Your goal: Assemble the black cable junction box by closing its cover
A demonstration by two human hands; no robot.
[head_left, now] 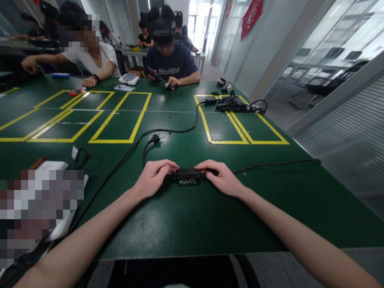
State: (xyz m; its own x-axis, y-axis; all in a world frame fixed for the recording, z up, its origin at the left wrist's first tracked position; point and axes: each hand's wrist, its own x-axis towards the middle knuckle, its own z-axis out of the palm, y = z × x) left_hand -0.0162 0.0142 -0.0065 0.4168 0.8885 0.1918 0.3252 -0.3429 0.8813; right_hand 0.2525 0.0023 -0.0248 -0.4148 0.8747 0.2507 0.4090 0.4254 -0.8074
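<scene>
In front of me a black power adapter (188, 173) rests on the green table, its casing parted along the near side. Through that gap a circuit board (188, 182) with a copper-coloured ring shows. The fingers of my left hand (153, 177) close on the adapter's left end, by the cord. At the opposite end, my right hand (221, 177) grips it with thumb and forefinger. A black plug (156, 138) on a short cord lies beyond my left hand. From the right end a thin black cable (276, 163) runs off to the right.
A long black cord (123, 160) crosses the table on the left. Yellow tape outlines (133, 132) mark the tabletop. A heap of black cables and adapters (237, 106) lies at the back right. Across the table a person (172, 64) holds a dark tool; another sits at left.
</scene>
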